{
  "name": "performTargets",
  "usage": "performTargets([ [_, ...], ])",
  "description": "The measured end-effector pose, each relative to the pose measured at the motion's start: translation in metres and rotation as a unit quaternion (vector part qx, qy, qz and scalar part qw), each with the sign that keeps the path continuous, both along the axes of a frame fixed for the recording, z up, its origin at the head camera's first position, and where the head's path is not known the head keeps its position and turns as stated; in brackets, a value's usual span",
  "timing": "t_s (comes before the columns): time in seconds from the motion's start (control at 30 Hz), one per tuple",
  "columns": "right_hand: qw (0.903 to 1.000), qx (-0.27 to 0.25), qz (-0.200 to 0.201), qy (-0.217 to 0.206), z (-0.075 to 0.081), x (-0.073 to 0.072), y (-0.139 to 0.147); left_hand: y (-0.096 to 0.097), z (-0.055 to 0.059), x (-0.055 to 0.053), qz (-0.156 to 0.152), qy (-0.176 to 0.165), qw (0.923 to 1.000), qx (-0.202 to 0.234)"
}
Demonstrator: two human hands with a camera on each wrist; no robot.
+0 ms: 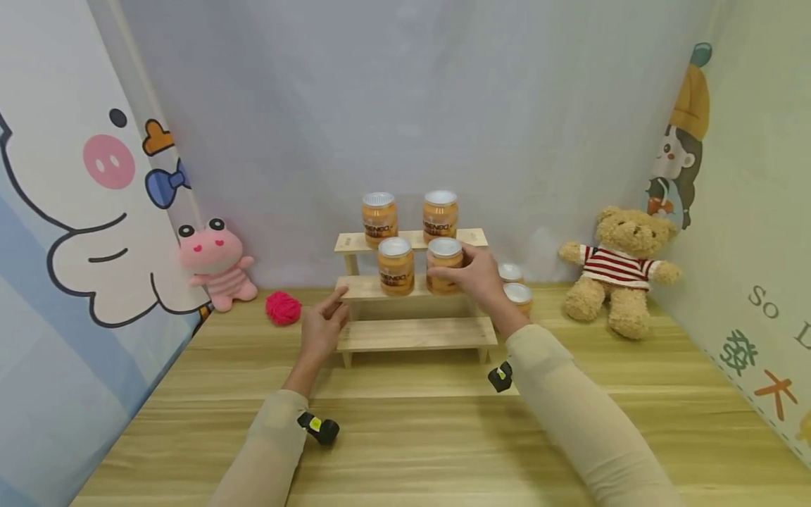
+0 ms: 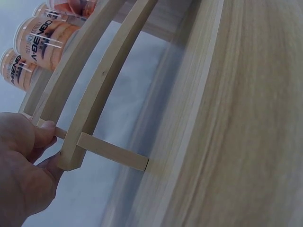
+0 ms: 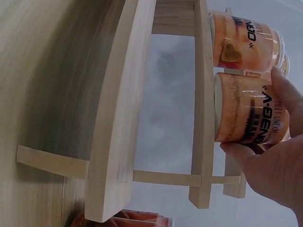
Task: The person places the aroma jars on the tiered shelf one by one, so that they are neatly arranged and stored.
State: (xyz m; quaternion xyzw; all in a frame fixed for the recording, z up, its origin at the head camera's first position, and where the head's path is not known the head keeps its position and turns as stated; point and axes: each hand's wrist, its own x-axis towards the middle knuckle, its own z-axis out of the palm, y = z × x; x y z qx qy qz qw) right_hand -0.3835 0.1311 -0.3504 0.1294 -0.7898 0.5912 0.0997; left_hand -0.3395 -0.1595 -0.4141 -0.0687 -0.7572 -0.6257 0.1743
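A three-tier wooden display stand (image 1: pixel 415 334) stands on the table. My right hand (image 1: pixel 478 278) grips the right jar (image 3: pixel 251 109) of orange contents on the middle tier, thumb and fingers around its side. In the right wrist view, this jar's base is right at the tier's board. Left of it on the same tier stands a matching jar (image 1: pixel 396 271). Two more jars, one on the left (image 1: pixel 379 218) and one on the right (image 1: pixel 440 215), stand on the top tier. My left hand (image 2: pixel 23 161) holds the stand's left side, its fingertips at the side rail (image 2: pixel 113 151).
Two more jars (image 1: pixel 518 296) with pale lids stand on the table right of the stand, partly behind my right arm. A pink plush toy (image 1: pixel 218 264) and a ball of red yarn (image 1: pixel 282 308) are at left. A teddy bear (image 1: pixel 617 271) sits at right.
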Motion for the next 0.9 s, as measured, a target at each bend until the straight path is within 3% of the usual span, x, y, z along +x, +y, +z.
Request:
performTargets([
  [0.13, 0.9999, 0.002, 0.01, -0.009, 0.001, 0.0, -0.003, 0.001, 0.007, 0.006, -0.003, 0.002, 1.0, 0.0],
  [0.47, 0.999, 0.01, -0.009, -0.043, 0.003, 0.001, -0.009, -0.001, 0.006, 0.004, -0.004, -0.001, 1.0, 0.007],
  [0.73, 0.9989, 0.015, -0.015, -0.042, 0.001, 0.003, -0.013, -0.009, -0.021, -0.018, 0.004, -0.003, 0.9994, 0.035],
  [0.9, 0.9989, -0.007, 0.005, -0.047, -0.008, 0.005, -0.003, -0.006, -0.026, -0.022, 0.005, 0.021, 0.9992, 0.034],
])
